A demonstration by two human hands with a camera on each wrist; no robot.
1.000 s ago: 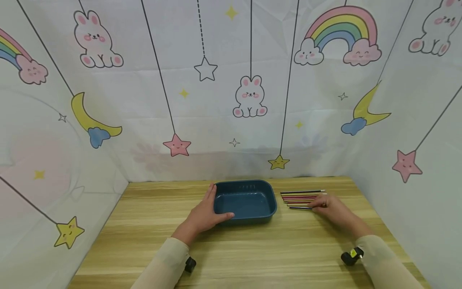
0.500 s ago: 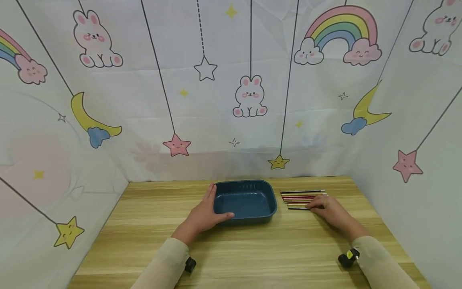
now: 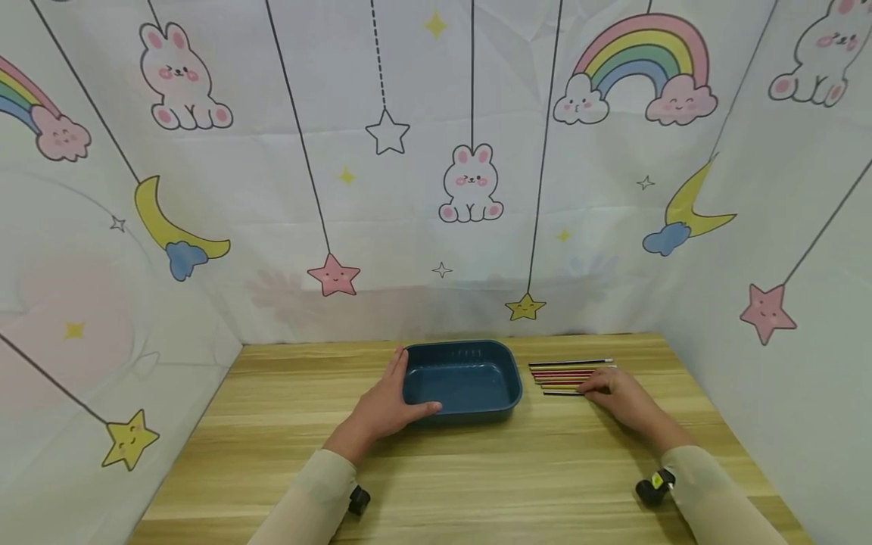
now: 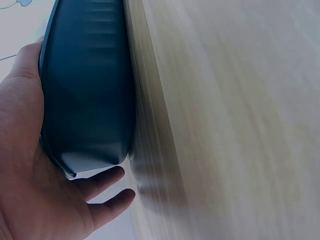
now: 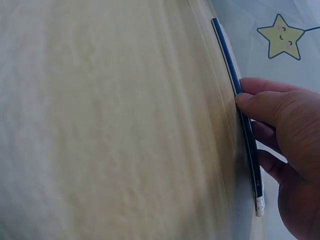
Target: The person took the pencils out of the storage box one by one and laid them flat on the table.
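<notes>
A dark blue rectangular plastic tray (image 3: 463, 416) stands on the table, its inside bare. My left hand (image 3: 388, 397) holds its left end, thumb over the front rim and fingers around the far left corner. On the right, several pencils (image 3: 562, 372) lie side by side, some red, some yellowish, the farthest one dark. My right hand (image 3: 623, 397) pinches the nearest pencil (image 5: 250, 145), dark blue with a white eraser end, between thumb and fingers. That pencil lies low along the tabletop, roughly in line with the row. The hand covers the row's right part in the head view.
The wood-grain table (image 3: 504, 484) ends at the back against a white cloth backdrop (image 3: 409, 227) printed with rabbits, stars and rainbows. Side cloths close off left and right. A narrow strip of tabletop lies between tray and pencils.
My right hand has shifted slightly left, and the near pencil has slid a little left with it, then both stay nearly still. The left hand and tray keep their place.
</notes>
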